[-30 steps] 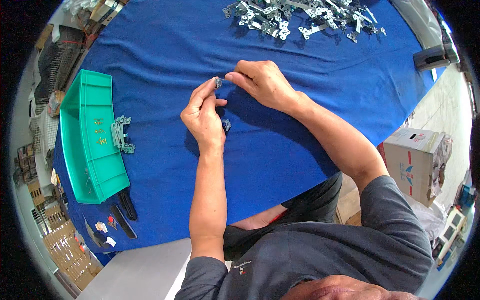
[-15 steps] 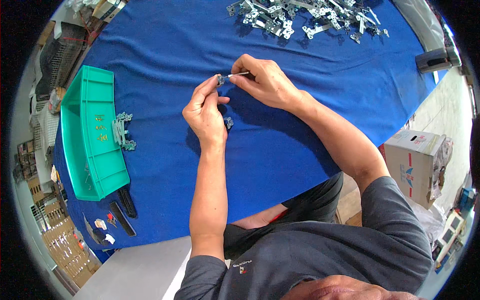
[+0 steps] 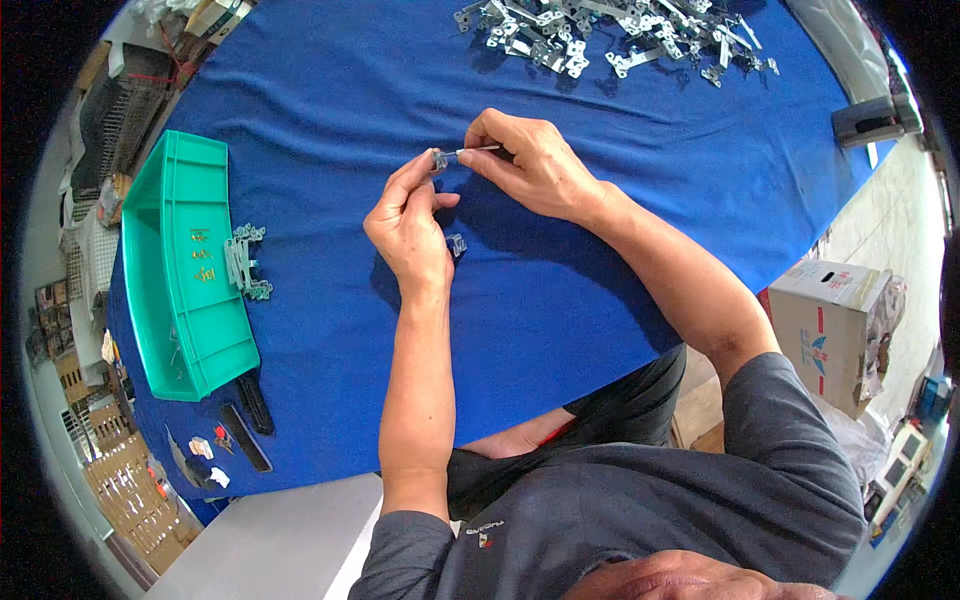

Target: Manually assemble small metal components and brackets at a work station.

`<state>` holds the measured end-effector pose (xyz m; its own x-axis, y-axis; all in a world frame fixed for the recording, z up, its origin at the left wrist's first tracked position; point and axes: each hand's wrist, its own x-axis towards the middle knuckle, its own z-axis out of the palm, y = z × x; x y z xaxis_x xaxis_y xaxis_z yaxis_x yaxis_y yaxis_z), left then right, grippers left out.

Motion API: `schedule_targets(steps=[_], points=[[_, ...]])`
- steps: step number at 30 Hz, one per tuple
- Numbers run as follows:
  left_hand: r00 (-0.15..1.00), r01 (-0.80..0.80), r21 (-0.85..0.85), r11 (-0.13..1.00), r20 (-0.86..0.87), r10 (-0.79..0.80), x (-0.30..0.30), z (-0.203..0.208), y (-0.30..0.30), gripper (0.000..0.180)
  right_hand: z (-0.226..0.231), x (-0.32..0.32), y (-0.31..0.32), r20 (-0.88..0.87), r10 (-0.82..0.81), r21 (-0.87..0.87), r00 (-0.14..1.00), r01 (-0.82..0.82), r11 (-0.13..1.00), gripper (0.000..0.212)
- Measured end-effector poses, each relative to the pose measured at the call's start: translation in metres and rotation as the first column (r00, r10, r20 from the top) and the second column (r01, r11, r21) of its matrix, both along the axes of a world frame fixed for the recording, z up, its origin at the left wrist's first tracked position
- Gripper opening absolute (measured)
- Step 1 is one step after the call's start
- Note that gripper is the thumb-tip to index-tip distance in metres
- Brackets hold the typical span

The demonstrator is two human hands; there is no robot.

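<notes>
My left hand (image 3: pixel 412 225) is closed, pinching a small metal bracket (image 3: pixel 438 161) between its fingertips. From the right, my right hand (image 3: pixel 530 165) grips a thin metal rod-like tool (image 3: pixel 483 149), whose tip reaches the bracket. Fingers partly cover both pieces, and the exact kind of tool is too small to make out. Another small metal bracket (image 3: pixel 458 245) lies on the blue cloth beside my left wrist. Farther left, a small stack of metal brackets (image 3: pixel 241 262) rests against the green plastic tray (image 3: pixel 215 345).
Small brass-coloured parts (image 3: pixel 202 256) sit on the tray's side. A heap of metal brackets (image 3: pixel 620 35) covers the far side of the blue cloth (image 3: pixel 330 350). Dark strips (image 3: pixel 245 436) lie below the tray. A cardboard box (image 3: pixel 820 325) stands off the table's right edge.
Both hands stay in nearly the same place; the rod-like tool and the bracket have shifted only very slightly.
</notes>
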<state>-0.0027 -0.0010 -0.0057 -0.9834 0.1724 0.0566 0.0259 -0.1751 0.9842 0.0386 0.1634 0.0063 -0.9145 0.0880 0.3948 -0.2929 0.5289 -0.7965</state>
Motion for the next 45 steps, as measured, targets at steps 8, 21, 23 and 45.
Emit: schedule_targets(steps=[8, 21, 23, 45], points=[[0.998, 0.037, -0.034, 0.999, -0.039, -0.039, 0.001, 0.000, 0.002, 0.027, -0.007, -0.001, -0.002, -0.024, -0.037, 0.040, 0.999, 0.038, 0.998, 0.020], [0.998, 0.031, -0.050, 0.998, -0.049, -0.033, 0.004, 0.004, 0.003, 0.028, -0.010, -0.002, -0.004, -0.077, -0.031, 0.029, 0.997, 0.034, 0.999, 0.018], [0.998, 0.039, -0.056, 0.998, -0.055, -0.042, 0.003, 0.003, 0.003, 0.028, -0.011, -0.002, -0.002, -0.081, -0.022, 0.044, 0.996, 0.026, 0.999, 0.018], [0.995, 0.059, -0.060, 0.997, -0.078, -0.063, 0.002, 0.000, 0.002, 0.028, -0.011, -0.002, -0.002, -0.082, -0.020, 0.101, 0.996, 0.028, 0.994, 0.019]])
